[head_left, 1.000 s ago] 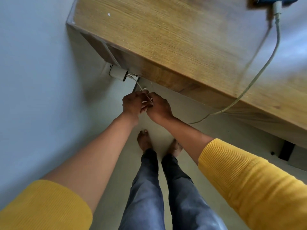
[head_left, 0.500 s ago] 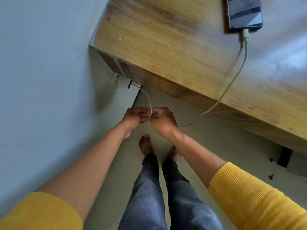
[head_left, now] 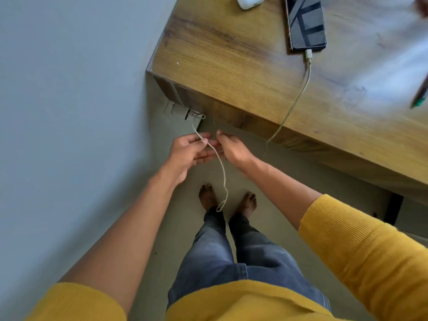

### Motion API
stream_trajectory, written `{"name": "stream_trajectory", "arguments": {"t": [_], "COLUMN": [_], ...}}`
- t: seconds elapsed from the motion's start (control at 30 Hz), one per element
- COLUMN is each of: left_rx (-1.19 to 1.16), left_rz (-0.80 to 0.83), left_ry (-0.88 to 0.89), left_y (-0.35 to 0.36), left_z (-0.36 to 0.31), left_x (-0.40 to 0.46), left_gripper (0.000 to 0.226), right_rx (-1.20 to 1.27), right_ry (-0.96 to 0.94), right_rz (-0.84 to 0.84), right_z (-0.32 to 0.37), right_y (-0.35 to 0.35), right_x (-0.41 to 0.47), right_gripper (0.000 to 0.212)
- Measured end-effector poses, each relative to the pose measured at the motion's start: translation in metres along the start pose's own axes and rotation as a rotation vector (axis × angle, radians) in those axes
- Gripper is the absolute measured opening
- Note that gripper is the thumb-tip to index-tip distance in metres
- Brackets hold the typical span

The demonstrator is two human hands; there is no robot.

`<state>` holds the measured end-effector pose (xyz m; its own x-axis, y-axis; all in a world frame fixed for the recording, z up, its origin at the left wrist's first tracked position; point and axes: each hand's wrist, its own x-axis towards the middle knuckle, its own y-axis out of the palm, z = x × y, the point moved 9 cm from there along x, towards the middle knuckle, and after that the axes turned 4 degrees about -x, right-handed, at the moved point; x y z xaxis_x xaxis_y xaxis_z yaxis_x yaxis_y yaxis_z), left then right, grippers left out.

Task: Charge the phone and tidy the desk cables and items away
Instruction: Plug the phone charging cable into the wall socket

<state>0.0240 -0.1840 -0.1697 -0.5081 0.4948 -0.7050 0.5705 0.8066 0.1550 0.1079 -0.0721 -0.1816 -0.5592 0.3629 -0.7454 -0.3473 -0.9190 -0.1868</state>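
A dark phone (head_left: 305, 22) lies on the wooden desk (head_left: 231, 66) with a pale charging cable (head_left: 298, 96) plugged into its near end. The cable drops over the desk's front edge. Its other end comes from a white charger (head_left: 179, 111) in the wall socket under the desk corner. My left hand (head_left: 188, 152) pinches that stretch between thumb and forefinger, and a slack loop hangs from there towards my feet. My right hand (head_left: 232, 148) meets the left with its fingertips at the cable. Its back faces me, so its hold is hidden.
A white earbud case (head_left: 250, 1) sits at the desk's far edge left of the phone. A green-tipped pen (head_left: 420, 95) lies at the right. A grey wall runs along the left. My bare feet stand on the floor below the hands.
Both hands have loosened and drawn slightly apart. The cable bunched between them now hangs down as a long loop. The view has shifted towards the desk, bringing the whole phone and the earbud case in.
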Motion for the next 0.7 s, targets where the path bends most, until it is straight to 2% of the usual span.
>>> {"name": "stream_trajectory", "arguments": {"t": [0.1, 0.2, 0.3, 0.4, 0.47, 0.53, 0.6, 0.63, 0.7], "left_rx": [-0.219, -0.353, -0.448, -0.477, -0.252, 0.192, 0.477, 0.515, 0.473], "left_rz": [-0.022, -0.068, -0.135, -0.09, 0.016, 0.174, 0.342, 0.387, 0.357], "left_ry": [-0.036, -0.075, -0.112, -0.137, -0.154, -0.118, -0.045, -0.005, 0.067], "left_y": [-0.001, -0.005, -0.01, -0.001, 0.016, 0.036, 0.058, 0.066, 0.072], "left_z": [-0.016, -0.024, -0.022, -0.013, -0.005, 0.005, 0.013, 0.014, 0.004], "left_x": [-0.002, 0.001, 0.005, 0.003, -0.009, -0.025, -0.041, -0.046, -0.051], "left_gripper": [0.018, 0.016, 0.017, 0.021, 0.027, 0.043, 0.053, 0.052, 0.038], "right_rx": [0.019, -0.02, 0.015, 0.028, 0.054, 0.107, 0.141, 0.134, 0.126], "right_ry": [0.037, 0.022, -0.064, -0.177, -0.238, -0.258, -0.264, -0.272, -0.295], "right_rz": [0.092, 0.207, 0.224, 0.236, 0.237, 0.216, 0.187, 0.178, 0.183], "right_z": [-0.012, -0.027, -0.028, -0.008, 0.014, 0.033, 0.051, 0.059, 0.072], "right_y": [0.001, -0.001, -0.014, -0.028, -0.033, -0.041, -0.051, -0.056, -0.064], "right_x": [-0.032, -0.055, -0.062, -0.066, -0.069, -0.07, -0.071, -0.073, -0.074], "right_gripper": [0.069, 0.069, 0.041, 0.021, 0.017, 0.019, 0.026, 0.028, 0.029]}}
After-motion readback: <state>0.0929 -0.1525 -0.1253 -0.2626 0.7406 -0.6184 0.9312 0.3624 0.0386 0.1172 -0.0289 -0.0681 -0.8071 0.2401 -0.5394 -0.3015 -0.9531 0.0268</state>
